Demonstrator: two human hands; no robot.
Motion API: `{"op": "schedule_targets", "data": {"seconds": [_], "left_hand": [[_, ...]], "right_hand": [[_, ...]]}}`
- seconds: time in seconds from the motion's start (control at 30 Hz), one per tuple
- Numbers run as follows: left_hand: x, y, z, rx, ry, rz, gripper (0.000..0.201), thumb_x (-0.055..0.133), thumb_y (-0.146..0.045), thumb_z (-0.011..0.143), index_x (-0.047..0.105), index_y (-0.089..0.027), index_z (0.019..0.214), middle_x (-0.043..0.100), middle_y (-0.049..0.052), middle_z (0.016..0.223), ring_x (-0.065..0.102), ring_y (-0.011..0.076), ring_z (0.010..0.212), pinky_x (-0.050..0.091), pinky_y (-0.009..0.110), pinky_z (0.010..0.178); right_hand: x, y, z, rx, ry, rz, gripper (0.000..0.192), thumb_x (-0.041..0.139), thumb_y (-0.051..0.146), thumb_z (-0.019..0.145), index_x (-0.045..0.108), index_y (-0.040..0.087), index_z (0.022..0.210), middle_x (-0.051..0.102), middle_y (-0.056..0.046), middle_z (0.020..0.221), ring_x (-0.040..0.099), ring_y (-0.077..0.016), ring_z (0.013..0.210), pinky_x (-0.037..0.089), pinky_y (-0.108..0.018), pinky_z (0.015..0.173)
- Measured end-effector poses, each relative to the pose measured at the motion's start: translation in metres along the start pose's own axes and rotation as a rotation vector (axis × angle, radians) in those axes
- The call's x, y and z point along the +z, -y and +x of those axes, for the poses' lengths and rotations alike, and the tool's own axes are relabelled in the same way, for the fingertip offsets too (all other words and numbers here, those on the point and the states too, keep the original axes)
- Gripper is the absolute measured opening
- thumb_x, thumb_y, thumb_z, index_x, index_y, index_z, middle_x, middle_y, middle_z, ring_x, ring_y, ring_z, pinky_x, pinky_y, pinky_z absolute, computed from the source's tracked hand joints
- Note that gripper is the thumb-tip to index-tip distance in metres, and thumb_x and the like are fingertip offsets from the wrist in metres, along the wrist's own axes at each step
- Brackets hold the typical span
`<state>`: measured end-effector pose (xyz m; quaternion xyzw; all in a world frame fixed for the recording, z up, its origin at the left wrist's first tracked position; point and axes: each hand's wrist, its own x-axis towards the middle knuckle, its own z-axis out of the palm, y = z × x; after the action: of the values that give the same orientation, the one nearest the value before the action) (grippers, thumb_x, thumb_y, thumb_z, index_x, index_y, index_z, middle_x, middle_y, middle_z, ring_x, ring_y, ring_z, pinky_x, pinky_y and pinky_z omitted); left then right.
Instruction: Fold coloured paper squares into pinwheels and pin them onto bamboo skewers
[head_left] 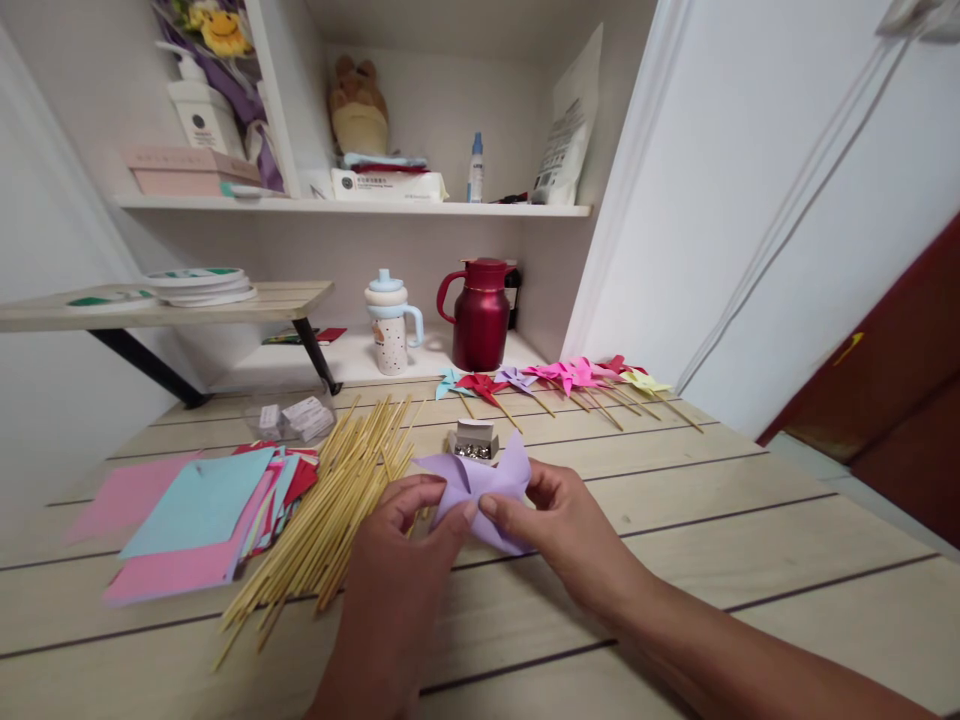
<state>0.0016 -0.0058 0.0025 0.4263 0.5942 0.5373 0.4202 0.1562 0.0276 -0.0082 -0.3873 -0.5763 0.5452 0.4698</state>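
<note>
Over the surface (pixel 750 530), left hand (pixel 391 550) and right hand (pixel 566 525), each grip clamped on purple pinwheel (pixel 499 478); sticks (pixel 322 520) lie at left.

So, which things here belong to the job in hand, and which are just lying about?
Likely the job:
purple paper, in left hand and right hand
coloured sheets
sticks
small open box
pinwheels

Seemingly just about:
red jug
cup
plush toy
pump bottle
</note>
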Motion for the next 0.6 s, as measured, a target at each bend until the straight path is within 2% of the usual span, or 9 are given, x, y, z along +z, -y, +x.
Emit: {"op": "schedule_targets", "data": {"seconds": [0.17,0.4,0.6], "left_hand": [[-0.0001,-0.0033,-0.0014,-0.030,0.097,0.008,0.028,0.076,-0.041,0.066,0.076,-0.019,0.083,0.072,0.011,0.110,0.067,0.0297,0.095,0.049,0.038,0.085],[-0.0002,-0.0042,-0.0029,-0.002,0.131,-0.030,0.023,0.072,-0.039,0.070,0.075,-0.018,0.080,0.075,0.007,0.081,0.067,0.0245,0.080,0.049,0.033,0.075],[-0.0009,-0.0051,-0.0030,-0.057,0.141,-0.094,0.024,0.073,-0.039,0.069,0.075,-0.018,0.081,0.076,0.007,0.085,0.066,0.0248,0.084,0.048,0.033,0.078]], "right_hand": [[0.0010,0.0003,-0.0004,-0.004,0.003,0.004,0.019,0.073,0.030,0.075,0.073,0.016,0.088,0.072,-0.004,0.086,0.061,-0.0154,0.074,0.047,-0.028,0.072],[0.0025,0.0013,-0.0010,-0.006,-0.001,-0.001,0.019,0.072,0.029,0.075,0.073,0.015,0.087,0.072,-0.004,0.086,0.061,-0.0163,0.075,0.047,-0.028,0.072],[0.0029,0.0023,-0.0015,0.001,-0.002,-0.008,0.018,0.073,0.030,0.075,0.073,0.016,0.086,0.072,-0.003,0.084,0.061,-0.0157,0.074,0.047,-0.027,0.070]]}}
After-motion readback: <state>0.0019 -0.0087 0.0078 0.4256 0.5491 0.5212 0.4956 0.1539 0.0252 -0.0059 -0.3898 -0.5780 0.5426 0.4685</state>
